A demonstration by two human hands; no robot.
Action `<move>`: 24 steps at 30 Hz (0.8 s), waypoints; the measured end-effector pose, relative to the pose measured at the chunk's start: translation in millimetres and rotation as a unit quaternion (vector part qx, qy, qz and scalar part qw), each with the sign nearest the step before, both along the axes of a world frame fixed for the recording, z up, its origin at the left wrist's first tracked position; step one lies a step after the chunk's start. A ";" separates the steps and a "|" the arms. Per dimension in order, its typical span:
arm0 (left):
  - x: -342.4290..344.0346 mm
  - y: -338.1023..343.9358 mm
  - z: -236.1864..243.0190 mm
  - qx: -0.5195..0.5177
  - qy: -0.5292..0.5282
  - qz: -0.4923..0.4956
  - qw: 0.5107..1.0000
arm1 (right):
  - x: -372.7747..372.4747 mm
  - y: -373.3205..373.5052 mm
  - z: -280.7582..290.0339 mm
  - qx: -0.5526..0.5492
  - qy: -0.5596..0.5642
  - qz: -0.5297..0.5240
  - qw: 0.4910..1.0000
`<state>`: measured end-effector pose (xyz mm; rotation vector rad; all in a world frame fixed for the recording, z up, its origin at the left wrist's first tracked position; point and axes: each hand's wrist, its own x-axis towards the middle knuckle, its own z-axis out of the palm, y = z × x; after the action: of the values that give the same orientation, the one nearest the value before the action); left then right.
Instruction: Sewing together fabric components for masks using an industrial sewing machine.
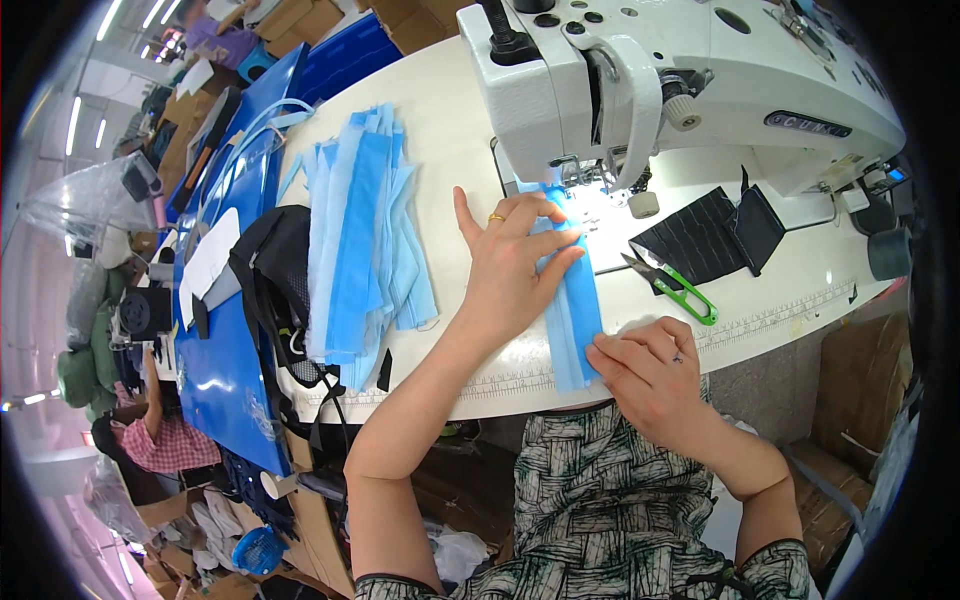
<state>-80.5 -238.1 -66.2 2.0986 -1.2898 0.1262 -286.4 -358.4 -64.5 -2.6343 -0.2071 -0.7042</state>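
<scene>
A folded blue fabric strip (573,325), one half lighter than the other, runs from under the presser foot of a white sewing machine (570,110) toward the table's front edge. Near the needle area my left hand (512,262) presses the strip down with outstretched fingers, the little finger lifted away. Lower down, my right hand (655,380) pinches the strip's right edge close to its near end. The far end is hidden beneath the machine head. Green-handled thread snips (685,295) lie right of the strip, their blades touching black textured fabric pieces (710,235).
A pile of blue strips (360,240) lies left on the white table (450,120), beside a black mesh bag (280,270). A measuring tape (770,325) follows the front edge. Beyond the bag is a blue surface (225,380). Other people sit at far left.
</scene>
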 end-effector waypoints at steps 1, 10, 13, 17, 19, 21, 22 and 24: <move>0.5 0.2 -0.2 0.003 0.000 0.000 1.000 | 1.5 0.1 0.7 0.000 0.000 0.000 1.000; 5.2 0.9 -0.4 0.012 -0.003 0.003 1.000 | 15.7 2.7 5.1 -0.005 0.017 0.016 1.000; 5.7 1.8 0.2 0.016 -0.005 -0.001 1.000 | 20.2 2.3 4.8 -0.005 0.019 0.007 1.000; 4.1 2.7 0.5 0.015 -0.003 -0.010 1.000 | 24.0 2.0 4.4 -0.017 0.011 -0.015 1.000; 3.0 2.6 0.5 0.015 0.000 -0.010 1.000 | 26.5 1.2 3.6 -0.021 0.007 -0.027 0.999; 3.2 2.3 0.6 0.016 0.003 -0.011 1.000 | 29.9 0.3 2.4 -0.015 -0.007 -0.040 0.999; 3.1 2.2 0.6 0.014 0.001 -0.013 1.000 | 31.3 -0.3 1.7 -0.015 -0.006 -0.040 0.999; 3.3 2.1 0.6 0.013 0.000 -0.016 1.000 | 33.8 -1.4 0.7 -0.018 -0.006 -0.046 0.999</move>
<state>-77.3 -235.9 -65.6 2.0998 -1.3307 0.0956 -252.6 -359.7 -63.9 -2.6897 -0.1041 -0.7535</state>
